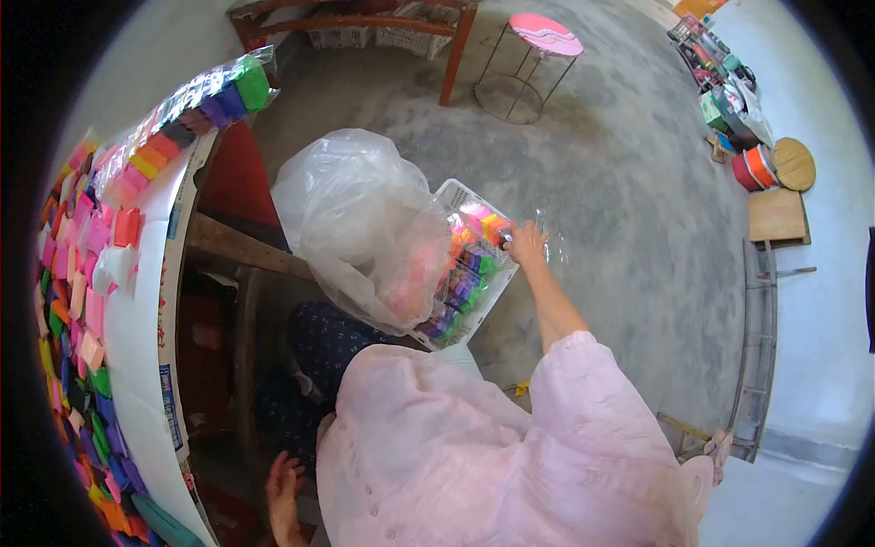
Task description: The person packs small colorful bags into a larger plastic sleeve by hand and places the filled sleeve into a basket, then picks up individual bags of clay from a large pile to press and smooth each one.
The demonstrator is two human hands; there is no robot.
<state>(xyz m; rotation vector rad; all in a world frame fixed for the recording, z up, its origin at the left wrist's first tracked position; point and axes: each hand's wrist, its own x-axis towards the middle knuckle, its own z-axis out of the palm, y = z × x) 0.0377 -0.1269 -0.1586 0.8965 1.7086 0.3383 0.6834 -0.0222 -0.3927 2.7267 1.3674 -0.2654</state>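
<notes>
My right hand is at the far right edge of a white plastic basket, its fingers closed on the end of a clear plastic pack of coloured blocks. Clear film glints just beyond that hand. Several such packs lie in the basket, in pink, orange, purple and green. A large, cloudy plastic bag covers the basket's left side, and some blocks show through it. Low beside my leg, near the table's underside, my left hand is empty, with its fingers loosely curled and apart.
On the left, a table bears many small coloured blocks and a long wrapped row of blocks. A pink-topped stool and a wooden bench stand ahead. A ladder-like frame and stored goods line the right wall.
</notes>
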